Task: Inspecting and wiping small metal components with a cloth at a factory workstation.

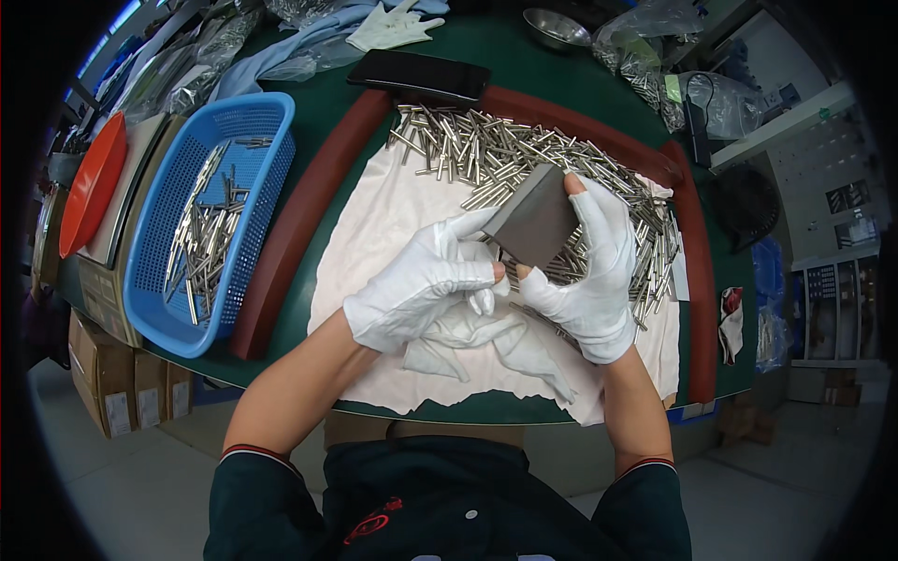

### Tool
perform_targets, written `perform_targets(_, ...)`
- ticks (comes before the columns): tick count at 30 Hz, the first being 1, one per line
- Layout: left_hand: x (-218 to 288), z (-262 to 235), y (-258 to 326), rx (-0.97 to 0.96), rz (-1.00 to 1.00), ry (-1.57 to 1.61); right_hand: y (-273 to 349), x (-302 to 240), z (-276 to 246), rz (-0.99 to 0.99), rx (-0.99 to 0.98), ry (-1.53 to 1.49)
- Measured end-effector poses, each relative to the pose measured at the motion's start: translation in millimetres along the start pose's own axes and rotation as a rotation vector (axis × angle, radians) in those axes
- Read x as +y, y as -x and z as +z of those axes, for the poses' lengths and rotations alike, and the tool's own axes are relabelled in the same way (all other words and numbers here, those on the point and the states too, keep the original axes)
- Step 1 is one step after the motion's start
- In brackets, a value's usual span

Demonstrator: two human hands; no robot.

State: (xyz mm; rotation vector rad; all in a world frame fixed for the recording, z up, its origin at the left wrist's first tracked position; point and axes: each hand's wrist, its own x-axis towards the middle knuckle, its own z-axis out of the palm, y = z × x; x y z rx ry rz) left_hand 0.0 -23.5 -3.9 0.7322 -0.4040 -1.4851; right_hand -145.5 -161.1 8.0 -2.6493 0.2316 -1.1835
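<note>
In my right hand [599,271], gloved in white with bare fingertips showing, is a flat-sided grey block [538,222], tilted above the cloth. The fingers grip its upper edge, while the thumb lies below it. My left hand [421,279], also in a white glove, is closed beside the block's lower left corner. Thumb and fingers are pressed together there, and anything between them is too small to make out. Behind both hands spreads a heap of thin metal pins [486,150] on a pale pink cloth [365,248]. A crumpled white cloth [505,341] lies under my wrists.
Reddish-brown padded bars [313,220] border the cloth at left, back and right. A blue perforated basket [140,266] at left holds more pins. A black phone-like slab [421,75] rests on the back bar. Further back are a white glove [393,26] and a metal bowl [558,28].
</note>
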Motion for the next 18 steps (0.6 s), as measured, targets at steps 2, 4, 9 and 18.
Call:
perform_targets(2, -1.7, -2.9, -0.4, -0.006, -0.040, 0.002, -0.3, -1.7, -0.4, 0.001, 0.016, -0.026)
perform_targets(4, -0.9, -10.2, -0.9, -0.065, -0.015, -0.012, -0.1, 0.9, -3.9, -0.009, -0.012, 0.023)
perform_targets(9, -2.0, -0.7, 0.4, -0.033, 0.014, 0.026, -2.0, -3.0, -1.3, -0.007, 0.023, 0.008)
perform_targets(18, -0.3, -3.6, 1.3, -0.065, -0.017, 0.041, -2.9, -4.4, -0.5, -0.021, 0.044, 0.000)
